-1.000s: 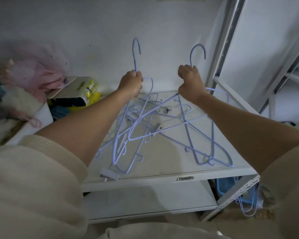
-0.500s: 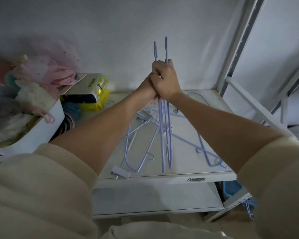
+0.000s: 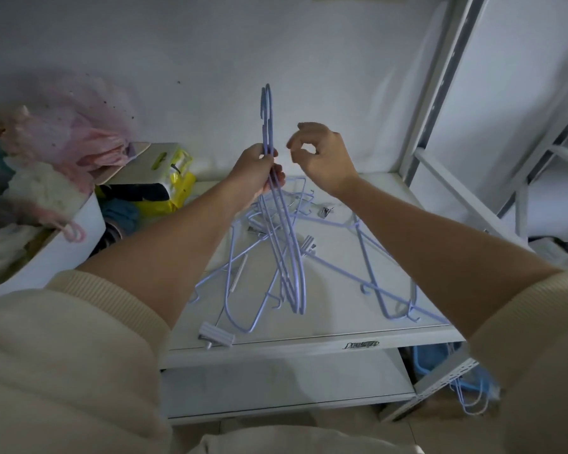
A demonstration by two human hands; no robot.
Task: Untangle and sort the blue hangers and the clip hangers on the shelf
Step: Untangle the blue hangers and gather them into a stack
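My left hand (image 3: pixel 254 170) grips two blue hangers (image 3: pixel 288 250) together at their necks, hooks pointing up, bodies hanging edge-on above the white shelf (image 3: pixel 309 350). My right hand (image 3: pixel 325 157) hovers just to the right of them, empty, with thumb and forefinger curled near each other. More blue hangers (image 3: pixel 387 283) lie tangled on the shelf below. Clip hangers lie among them; one grey clip (image 3: pixel 215 335) sits at the shelf's front edge, others (image 3: pixel 309 244) near the middle.
A white bin (image 3: pixel 59 253) of pink and white clothes stands at the left, with yellow packages (image 3: pixel 174 178) behind it. Grey metal uprights (image 3: pixel 440 93) rise at the right. A lower shelf (image 3: pixel 276 381) and a blue basket (image 3: pixel 430 362) sit below.
The two hangers, first held apart one per hand, were brought together. Now my left hand holds both and my right hand has let go and moved slightly right.
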